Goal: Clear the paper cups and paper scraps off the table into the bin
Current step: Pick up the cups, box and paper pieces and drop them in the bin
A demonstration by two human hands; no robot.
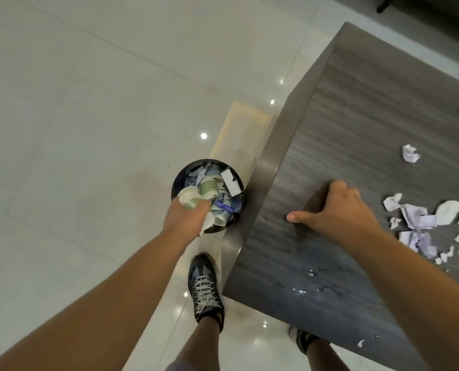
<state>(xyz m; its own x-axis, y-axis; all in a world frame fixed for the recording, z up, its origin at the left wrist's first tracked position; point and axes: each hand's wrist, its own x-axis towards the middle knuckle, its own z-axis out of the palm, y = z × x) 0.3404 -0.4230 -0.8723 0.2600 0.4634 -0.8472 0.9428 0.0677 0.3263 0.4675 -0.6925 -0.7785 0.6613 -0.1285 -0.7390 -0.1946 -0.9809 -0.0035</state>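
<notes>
A round black bin stands on the floor by the table's left corner, filled with green-and-white paper cups and paper scraps. My left hand is over the bin's near rim and grips a green-and-white paper cup. My right hand rests on the dark wood table with fingers curled under and the thumb stretched left; it holds nothing that I can see. A pile of white and lilac paper scraps lies on the table to the right of that hand. One crumpled scrap lies farther back.
Water drops are spilled on the table near its front edge, and a small scrap lies beside that edge. My shoe stands on the glossy tiled floor just in front of the bin. A dark chair base shows at the top right.
</notes>
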